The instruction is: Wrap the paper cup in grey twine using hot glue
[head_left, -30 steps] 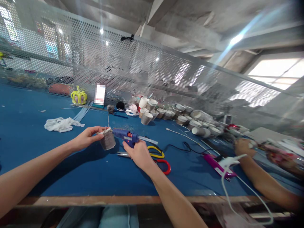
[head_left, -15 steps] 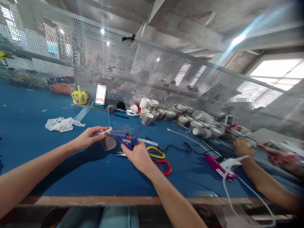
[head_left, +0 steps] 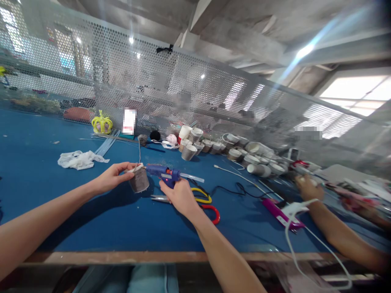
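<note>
Above the blue tabletop, my left hand point(head_left: 117, 174) grips a small grey cup point(head_left: 139, 181) by its white rim, the cup tilted. A strand of grey yarn point(head_left: 139, 152) runs from the cup's rim back to a small grey ball of yarn point(head_left: 142, 140). My right hand point(head_left: 181, 197) is wrapped round a blue glue gun point(head_left: 165, 174), with a clear glue stick point(head_left: 194, 178) poking out of its rear. The gun's nozzle points left, close to the cup's rim; whether they touch I cannot tell. Under my right hand lie scissors point(head_left: 210, 211) with yellow and red handles.
Several grey and white cups point(head_left: 235, 152) stand along the mesh partition point(head_left: 146, 73). A crumpled white cloth point(head_left: 81, 159) lies left, near a yellow crown-shaped object point(head_left: 102, 123). At right are a purple power strip point(head_left: 281, 213), cables and another person's hand point(head_left: 308, 188).
The glue gun and my right hand have shifted slightly right, baring more of the cup and the scissor blades. My left hand stays in place. The other person's hand has moved a little left.
</note>
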Demonstrator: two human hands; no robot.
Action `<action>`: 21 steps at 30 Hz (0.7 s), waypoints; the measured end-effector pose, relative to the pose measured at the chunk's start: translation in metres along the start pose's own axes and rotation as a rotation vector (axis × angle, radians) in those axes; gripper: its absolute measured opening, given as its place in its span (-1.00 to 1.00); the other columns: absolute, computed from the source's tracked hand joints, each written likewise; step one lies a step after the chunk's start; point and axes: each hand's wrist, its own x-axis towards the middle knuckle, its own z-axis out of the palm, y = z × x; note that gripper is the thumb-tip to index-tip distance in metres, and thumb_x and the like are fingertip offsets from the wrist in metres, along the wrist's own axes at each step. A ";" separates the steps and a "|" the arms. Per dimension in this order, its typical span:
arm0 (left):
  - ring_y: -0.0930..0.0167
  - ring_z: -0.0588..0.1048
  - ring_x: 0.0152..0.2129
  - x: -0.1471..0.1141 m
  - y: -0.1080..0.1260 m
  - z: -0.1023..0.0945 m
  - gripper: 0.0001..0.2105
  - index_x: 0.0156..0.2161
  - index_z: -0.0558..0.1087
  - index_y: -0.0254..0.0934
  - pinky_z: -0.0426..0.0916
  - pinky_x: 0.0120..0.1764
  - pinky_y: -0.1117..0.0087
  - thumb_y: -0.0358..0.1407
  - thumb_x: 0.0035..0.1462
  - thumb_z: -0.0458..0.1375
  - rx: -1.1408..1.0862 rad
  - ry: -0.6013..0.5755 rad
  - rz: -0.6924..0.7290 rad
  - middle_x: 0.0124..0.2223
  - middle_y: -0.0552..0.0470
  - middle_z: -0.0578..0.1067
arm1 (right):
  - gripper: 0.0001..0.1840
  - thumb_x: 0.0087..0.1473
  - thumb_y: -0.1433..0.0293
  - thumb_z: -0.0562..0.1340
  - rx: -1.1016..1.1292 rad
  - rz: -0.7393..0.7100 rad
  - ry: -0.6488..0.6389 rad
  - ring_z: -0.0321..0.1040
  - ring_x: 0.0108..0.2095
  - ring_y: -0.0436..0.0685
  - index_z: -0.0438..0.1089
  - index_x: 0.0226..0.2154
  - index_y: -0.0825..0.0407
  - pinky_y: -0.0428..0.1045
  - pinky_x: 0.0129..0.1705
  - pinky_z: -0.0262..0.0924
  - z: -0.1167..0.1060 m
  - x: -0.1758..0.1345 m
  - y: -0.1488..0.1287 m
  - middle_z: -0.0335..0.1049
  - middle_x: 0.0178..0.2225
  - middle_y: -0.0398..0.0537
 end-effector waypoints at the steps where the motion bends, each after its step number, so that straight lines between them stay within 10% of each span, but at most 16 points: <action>1: 0.24 0.18 0.06 0.000 0.000 0.000 -0.83 -0.52 0.27 -0.28 0.01 0.06 0.22 -0.25 -0.03 0.11 -0.002 0.002 -0.004 -0.06 -0.10 0.41 | -0.77 -0.08 0.33 0.10 -0.001 0.006 -0.001 0.29 -0.62 0.06 0.28 -0.65 0.08 -0.13 -0.57 0.10 0.000 0.001 0.000 0.23 -0.79 -0.13; 21: 0.24 0.17 0.06 -0.001 0.001 0.000 -0.83 -0.51 0.27 -0.27 0.00 0.06 0.21 -0.24 -0.02 0.09 0.030 -0.012 0.003 -0.07 -0.10 0.41 | -0.79 -0.09 0.30 0.11 0.037 0.041 -0.020 0.30 -0.60 0.08 0.29 -0.62 0.07 -0.12 -0.56 0.12 0.001 0.001 0.001 0.25 -0.76 -0.11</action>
